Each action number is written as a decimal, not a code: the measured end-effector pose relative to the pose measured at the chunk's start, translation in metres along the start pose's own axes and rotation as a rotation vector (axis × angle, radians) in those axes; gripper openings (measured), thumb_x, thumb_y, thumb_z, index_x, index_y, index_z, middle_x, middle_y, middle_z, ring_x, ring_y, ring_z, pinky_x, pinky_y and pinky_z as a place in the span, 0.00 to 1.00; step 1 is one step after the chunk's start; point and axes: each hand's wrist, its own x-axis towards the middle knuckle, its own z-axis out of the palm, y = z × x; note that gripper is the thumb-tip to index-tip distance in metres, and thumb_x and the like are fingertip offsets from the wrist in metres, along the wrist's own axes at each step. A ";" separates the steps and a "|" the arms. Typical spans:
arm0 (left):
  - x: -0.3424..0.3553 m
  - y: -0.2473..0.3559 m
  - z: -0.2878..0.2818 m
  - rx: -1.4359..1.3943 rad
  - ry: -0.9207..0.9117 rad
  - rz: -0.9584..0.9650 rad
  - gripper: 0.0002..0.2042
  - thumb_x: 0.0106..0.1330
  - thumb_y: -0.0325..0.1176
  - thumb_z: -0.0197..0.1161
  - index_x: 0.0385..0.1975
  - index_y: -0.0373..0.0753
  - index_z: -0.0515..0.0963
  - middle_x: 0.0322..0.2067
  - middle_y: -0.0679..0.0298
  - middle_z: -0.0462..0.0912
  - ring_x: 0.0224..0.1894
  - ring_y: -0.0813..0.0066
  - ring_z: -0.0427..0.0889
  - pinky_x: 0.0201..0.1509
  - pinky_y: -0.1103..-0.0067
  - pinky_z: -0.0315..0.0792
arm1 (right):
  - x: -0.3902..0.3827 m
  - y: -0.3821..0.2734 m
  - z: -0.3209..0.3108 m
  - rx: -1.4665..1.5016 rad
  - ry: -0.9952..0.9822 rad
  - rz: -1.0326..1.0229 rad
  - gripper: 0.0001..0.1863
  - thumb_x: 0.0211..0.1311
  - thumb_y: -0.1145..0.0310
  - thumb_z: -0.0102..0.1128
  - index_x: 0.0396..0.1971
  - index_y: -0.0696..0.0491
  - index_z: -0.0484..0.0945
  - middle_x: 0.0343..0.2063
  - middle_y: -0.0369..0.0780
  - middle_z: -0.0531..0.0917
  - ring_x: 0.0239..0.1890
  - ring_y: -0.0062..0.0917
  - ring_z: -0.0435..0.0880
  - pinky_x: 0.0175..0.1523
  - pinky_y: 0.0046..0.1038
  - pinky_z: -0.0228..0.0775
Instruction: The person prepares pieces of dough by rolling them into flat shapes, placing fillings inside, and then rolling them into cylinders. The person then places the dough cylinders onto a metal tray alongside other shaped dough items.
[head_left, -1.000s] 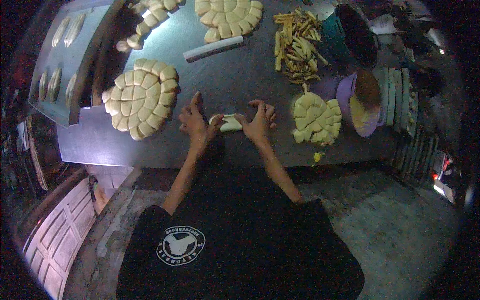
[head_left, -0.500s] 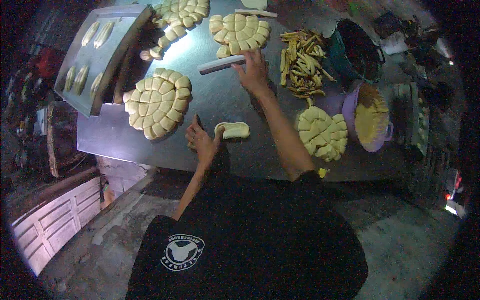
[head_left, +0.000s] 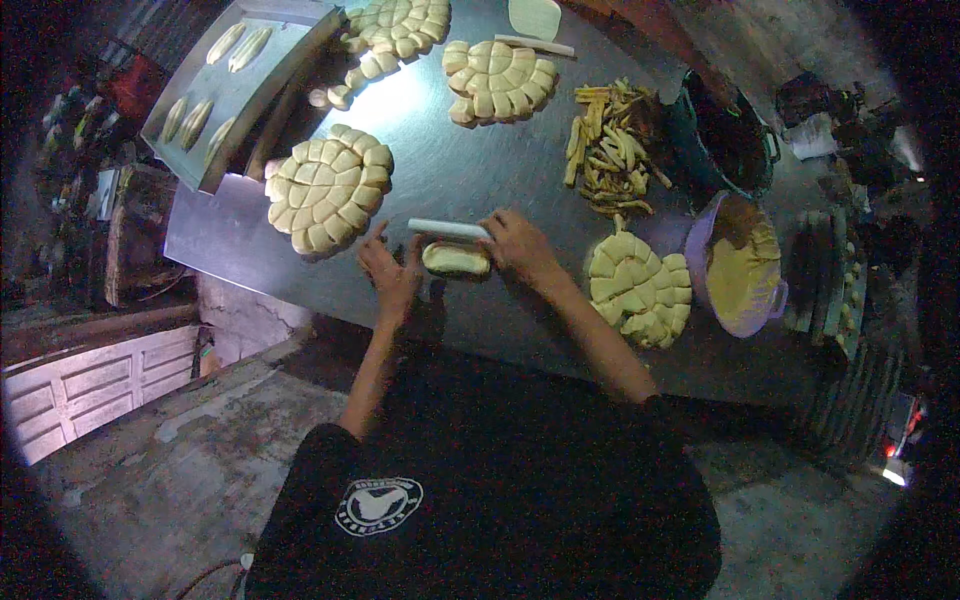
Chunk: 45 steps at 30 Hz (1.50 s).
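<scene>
In the head view, the person's right hand (head_left: pixel 518 248) pinched one end of a white rolling pin (head_left: pixel 447 229). The left hand (head_left: pixel 392 268), fingers spread, was by its other end; contact could not be told. Between both hands, just on the rolling pin's near side, lay an oblong dough piece (head_left: pixel 456 259).

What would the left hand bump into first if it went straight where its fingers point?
The left hand would probably meet the nearest cut dough round first, but the hand's height is unclear, so it might pass above.
</scene>
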 end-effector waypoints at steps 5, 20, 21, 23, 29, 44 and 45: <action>0.029 -0.017 -0.009 0.203 -0.264 0.767 0.17 0.65 0.40 0.60 0.46 0.34 0.73 0.45 0.54 0.75 0.51 0.53 0.72 0.53 0.62 0.65 | -0.005 -0.018 -0.003 0.028 -0.129 -0.112 0.13 0.68 0.64 0.54 0.48 0.54 0.74 0.54 0.47 0.75 0.60 0.42 0.73 0.61 0.40 0.70; 0.100 -0.018 0.023 0.337 -0.478 0.872 0.18 0.64 0.41 0.58 0.48 0.37 0.73 0.46 0.59 0.74 0.51 0.62 0.73 0.51 0.66 0.68 | 0.097 0.019 0.027 -0.519 0.165 0.450 0.35 0.73 0.55 0.40 0.74 0.51 0.44 0.74 0.50 0.46 0.74 0.51 0.44 0.73 0.60 0.33; 0.102 -0.022 0.023 0.368 -0.453 0.934 0.18 0.63 0.41 0.58 0.48 0.37 0.73 0.46 0.59 0.74 0.51 0.63 0.73 0.51 0.66 0.68 | 0.098 0.016 0.024 -0.495 0.175 0.432 0.34 0.72 0.55 0.42 0.73 0.51 0.47 0.74 0.49 0.47 0.75 0.50 0.45 0.73 0.59 0.35; 0.107 -0.028 0.028 0.425 -0.398 1.059 0.17 0.62 0.39 0.58 0.48 0.37 0.73 0.47 0.60 0.74 0.52 0.64 0.73 0.50 0.67 0.69 | 0.088 0.010 0.011 -0.411 0.086 0.333 0.32 0.72 0.57 0.45 0.71 0.51 0.53 0.73 0.48 0.51 0.74 0.47 0.48 0.73 0.56 0.39; 0.097 -0.021 0.017 0.119 -0.730 1.178 0.14 0.63 0.38 0.57 0.43 0.36 0.73 0.43 0.58 0.74 0.49 0.61 0.72 0.51 0.64 0.67 | -0.024 -0.023 0.001 0.046 -0.232 0.230 0.25 0.69 0.63 0.51 0.65 0.52 0.65 0.71 0.44 0.60 0.74 0.40 0.53 0.73 0.48 0.49; 0.105 -0.007 0.063 0.145 -0.552 0.894 0.14 0.68 0.43 0.54 0.43 0.40 0.76 0.42 0.61 0.79 0.46 0.63 0.77 0.49 0.66 0.68 | 0.058 0.030 0.023 -0.453 0.239 0.605 0.37 0.73 0.53 0.39 0.74 0.51 0.39 0.75 0.49 0.39 0.75 0.53 0.38 0.69 0.69 0.25; 0.102 -0.009 0.062 0.160 -0.602 0.812 0.14 0.69 0.43 0.54 0.44 0.40 0.76 0.41 0.61 0.79 0.46 0.63 0.77 0.49 0.66 0.68 | 0.062 0.031 0.024 -0.464 0.280 0.559 0.38 0.73 0.52 0.39 0.74 0.51 0.39 0.75 0.49 0.38 0.75 0.53 0.38 0.68 0.70 0.25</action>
